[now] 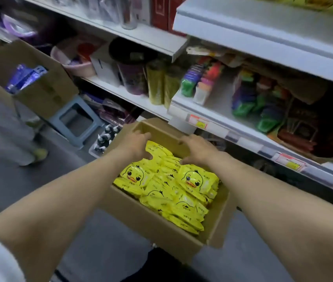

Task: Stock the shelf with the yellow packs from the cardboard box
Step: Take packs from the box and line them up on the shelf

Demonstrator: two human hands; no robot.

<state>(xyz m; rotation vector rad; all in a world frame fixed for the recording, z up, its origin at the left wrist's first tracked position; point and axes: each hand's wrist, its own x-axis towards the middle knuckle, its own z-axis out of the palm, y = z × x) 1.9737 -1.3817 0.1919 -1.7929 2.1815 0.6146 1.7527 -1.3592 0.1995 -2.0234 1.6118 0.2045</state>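
In front of me, below the shelf (218,124) edge with its price tags, the cardboard box (161,226) stands open with both my forearms reaching into it. The yellow packs (171,192) lie heaped inside, each printed with a duck face, filling the box from the near wall almost to the far one. My left hand (136,144) is at the far end of the heap, thumb down against a pack; whether the fingers really clasp it I cannot tell (the back of the hand hides them). My right hand (197,150) is just beside it, fingers spread and bent, tips touching the top packs without closing round any. On the shelf above, green and coloured packets (243,106) are stacked. Further left a second cardboard box (45,92) sits above a grey stool (76,121), and another person's shoe (39,154) is on the floor.
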